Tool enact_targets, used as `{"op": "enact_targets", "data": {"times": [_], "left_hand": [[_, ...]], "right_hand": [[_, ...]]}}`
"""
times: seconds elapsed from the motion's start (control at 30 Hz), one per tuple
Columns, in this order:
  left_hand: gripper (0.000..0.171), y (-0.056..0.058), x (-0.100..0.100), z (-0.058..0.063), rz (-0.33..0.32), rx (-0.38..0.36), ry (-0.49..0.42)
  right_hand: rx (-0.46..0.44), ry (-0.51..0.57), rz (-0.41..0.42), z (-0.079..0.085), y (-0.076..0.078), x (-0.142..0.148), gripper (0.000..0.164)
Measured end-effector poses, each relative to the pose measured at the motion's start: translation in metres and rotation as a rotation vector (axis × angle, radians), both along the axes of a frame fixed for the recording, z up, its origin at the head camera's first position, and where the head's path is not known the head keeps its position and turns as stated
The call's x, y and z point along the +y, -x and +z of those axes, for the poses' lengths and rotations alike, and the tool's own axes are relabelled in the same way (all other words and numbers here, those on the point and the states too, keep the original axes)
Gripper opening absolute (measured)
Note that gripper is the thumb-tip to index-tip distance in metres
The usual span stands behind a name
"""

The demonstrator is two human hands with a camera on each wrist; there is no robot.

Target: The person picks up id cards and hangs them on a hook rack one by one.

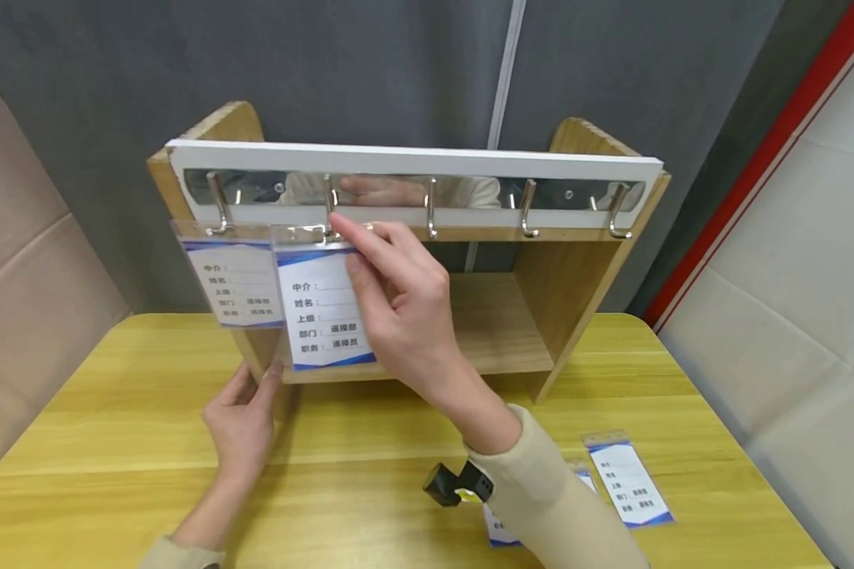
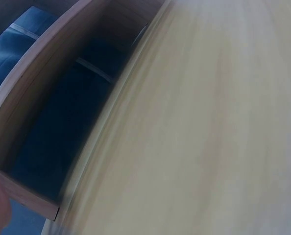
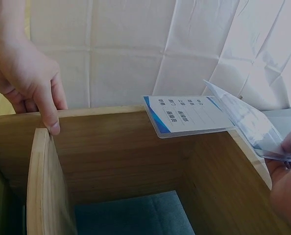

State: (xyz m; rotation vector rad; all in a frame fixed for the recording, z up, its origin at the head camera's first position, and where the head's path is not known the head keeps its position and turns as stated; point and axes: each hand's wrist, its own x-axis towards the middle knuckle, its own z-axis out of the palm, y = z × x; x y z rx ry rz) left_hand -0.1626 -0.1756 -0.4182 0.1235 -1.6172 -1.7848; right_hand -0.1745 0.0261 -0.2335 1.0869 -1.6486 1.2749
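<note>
Pinching a clear-topped card (image 1: 320,312) near its upper right with the right hand (image 1: 407,292), thumb and fingers closed down to the card's thickness. Gripping there, probably, to leave the clear top strip (image 1: 295,235) free at the second hook (image 1: 329,194) from the left — with the index finger stretched to the bend, perhaps for guiding. Cannot tell whether threaded onto the metal or merely held against it. Clasping the wooden rack (image 1: 583,269) low on its left side panel (image 3: 106,142) with the left hand (image 1: 245,427), closed around the board's edge; likely to brace against any push. Note a matching card (image 1: 238,280) at the leftmost hook (image 1: 217,201), just beside and partly overlapped in the head view. Note also a spare card (image 1: 629,486) flat on the table (image 1: 341,490), printed face up — presumably within easy reach of the right hand.
</note>
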Motion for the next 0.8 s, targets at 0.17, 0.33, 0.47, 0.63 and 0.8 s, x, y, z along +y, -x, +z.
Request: {"op": "enact_targets", "data": {"times": [0.17, 0.33, 0.47, 0.63, 0.8], "left_hand": [[0.033, 0.0005, 0.0007, 0.0004, 0.006, 0.005, 0.009], [0.034, 0.0005, 0.0004, 0.0005, 0.007, 0.005, 0.017], [0.035, 0.0007, -0.0001, 0.0008, 0.008, -0.002, 0.021], [0.034, 0.0008, -0.0007, 0.0011, 0.009, -0.001, 0.030], [0.035, 0.0006, -0.0006, 0.0004, 0.016, -0.001, 0.055]], "right_hand": [[-0.027, 0.001, 0.014, 0.0014, -0.0014, 0.0006, 0.029], [-0.056, 0.002, 0.026, 0.0024, -0.0027, 0.0009, 0.029], [-0.057, -0.008, 0.010, 0.0031, -0.0022, 0.0007, 0.029], [-0.084, -0.033, -0.025, 0.0029, 0.0003, 0.0005, 0.031], [-0.085, -0.039, -0.036, 0.0016, 0.0010, 0.0007, 0.031]]}}
